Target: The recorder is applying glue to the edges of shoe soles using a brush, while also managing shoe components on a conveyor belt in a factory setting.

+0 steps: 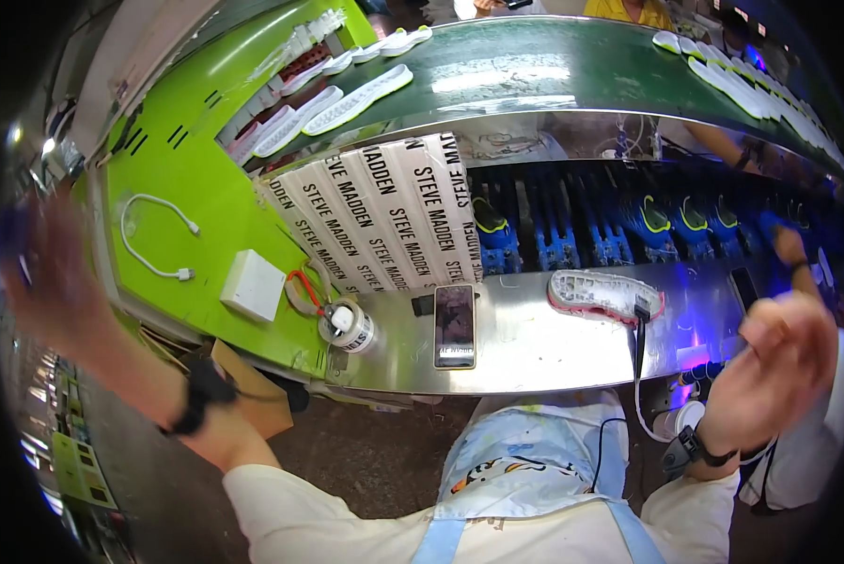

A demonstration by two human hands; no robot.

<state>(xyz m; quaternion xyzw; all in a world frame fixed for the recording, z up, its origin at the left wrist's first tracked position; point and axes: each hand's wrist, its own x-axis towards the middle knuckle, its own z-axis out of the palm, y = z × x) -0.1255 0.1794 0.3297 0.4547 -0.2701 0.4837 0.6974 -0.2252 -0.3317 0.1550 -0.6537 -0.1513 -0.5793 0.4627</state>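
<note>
My left hand is raised at the far left beside the green panel, smeared by motion; whether it holds anything cannot be made out. My right hand is raised over the right end of the metal ledge, its fingers loosely curled in with nothing visible in them. Both hands are apart from the things on the ledge. Nearest my right hand lies a white shoe sole with a red edge. A black brush-like tool rests on its right end, and a phone lies left of it.
A tape roll, red-handled scissors, a white box and a cable sit at left. Behind the ledge, blue-lit shoes stand on a rack. White soles line the green conveyor. A co-worker's hand reaches in at right.
</note>
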